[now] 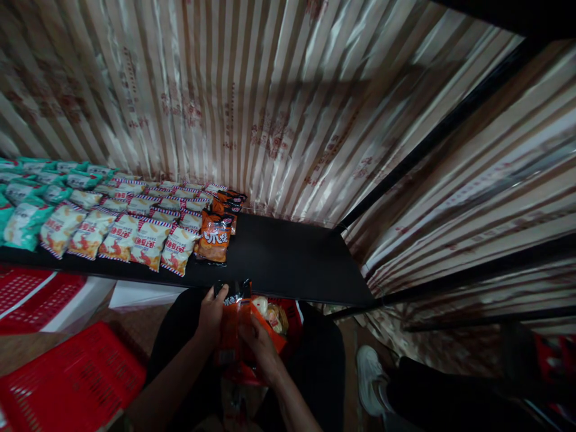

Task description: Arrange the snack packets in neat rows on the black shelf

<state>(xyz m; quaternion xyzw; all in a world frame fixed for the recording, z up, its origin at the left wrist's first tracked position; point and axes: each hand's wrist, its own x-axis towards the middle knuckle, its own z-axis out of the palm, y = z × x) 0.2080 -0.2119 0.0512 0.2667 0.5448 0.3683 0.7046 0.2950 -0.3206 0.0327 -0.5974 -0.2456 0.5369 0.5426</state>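
Above my lap, an orange and black snack packet [230,324] is held upright between my two hands. My left hand [210,315] grips its left edge near the black top, thumb on the front. Lower on the right side, my right hand [261,347] closes on it. Another orange piece lies just behind my right hand; whether it is a separate packet I cannot tell. Under the hands, a red basket [294,318] between my knees holds other packaged snacks [274,317]. Closest on the shelf stands a matching orange snack packet [213,239], with a few more behind.
A black shelf [288,255] runs across in front, bearing rows of white snack bags [148,243] and green bags [27,222] to the left. Red baskets [76,378] sit at lower left. Striped curtain [270,108] and black poles [432,138] bound the right. Another person's shoe [371,379] is nearby.
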